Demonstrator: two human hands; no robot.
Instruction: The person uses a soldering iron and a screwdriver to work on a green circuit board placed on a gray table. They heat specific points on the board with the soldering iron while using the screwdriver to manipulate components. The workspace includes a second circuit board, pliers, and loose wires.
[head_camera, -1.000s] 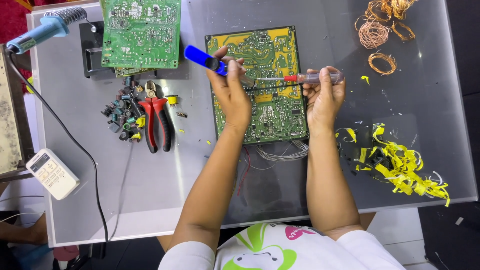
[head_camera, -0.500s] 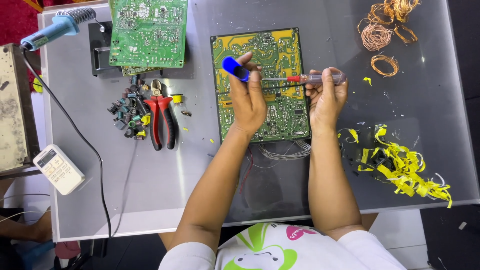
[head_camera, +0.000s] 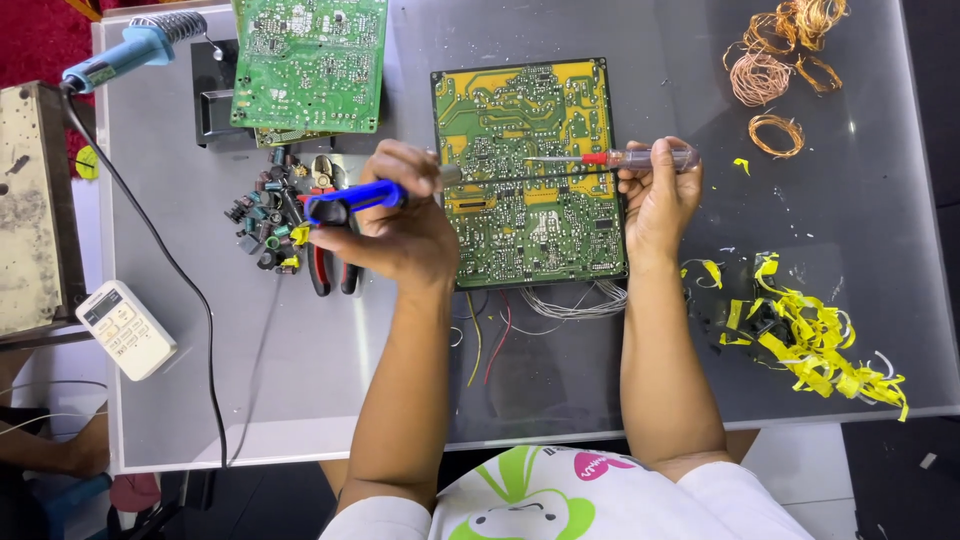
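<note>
Head view: left hand (head_camera: 405, 235) fingers wrapped round a blue-handled tool (head_camera: 352, 200), held over the tabletop (head_camera: 850, 200) just left of the yellow-green circuit board (head_camera: 525, 170). Right hand (head_camera: 655, 205) fingers pinching a clear-handled screwdriver (head_camera: 610, 158), shaft lying across the board. Red pliers (head_camera: 330, 270) and a heap of loose components (head_camera: 262, 220) sit beside the left hand

Down at the near left edge of my table (head_camera: 300, 400) lies a white remote control (head_camera: 126, 329), a slim rounded rectangle set at a slant. At its upper end sits a small pale grey-green screen (head_camera: 101, 308), rectangular, with grey and light buttons below it. I cannot tell whether anything shows on the screen from here. I see no packages, labels or signs anywhere else on the table.
</note>
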